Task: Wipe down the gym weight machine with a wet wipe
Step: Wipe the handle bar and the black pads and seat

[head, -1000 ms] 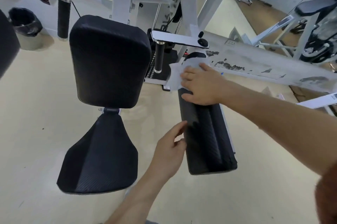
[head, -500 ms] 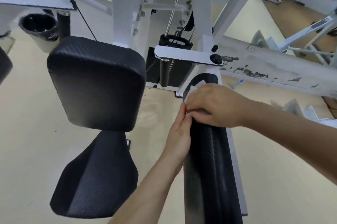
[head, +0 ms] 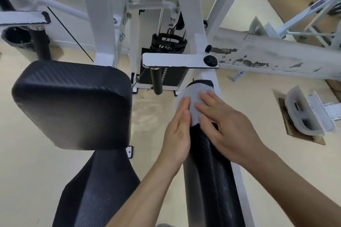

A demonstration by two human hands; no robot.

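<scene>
A white wet wipe (head: 191, 97) lies draped over the far end of the long black arm pad (head: 208, 180) of the white gym machine (head: 103, 29). My left hand (head: 178, 132) lies flat against the pad's left side, its straight fingertips touching the wipe. My right hand (head: 227, 125) rests on top of the pad with straight fingers pressing the wipe down. The black back pad (head: 73, 104) and black seat (head: 96, 189) stand to the left.
A black weight stack (head: 166, 60) and a black handle grip (head: 156, 80) sit behind the pad. A black bin (head: 16, 38) is at far left. A small bottle (head: 238, 76) and a plastic packaging tray (head: 304, 114) lie on the beige floor at right.
My view has moved closer over the arm pad. Both hands have slid up the pad, and the wipe now spreads out over its far end under my fingers.
</scene>
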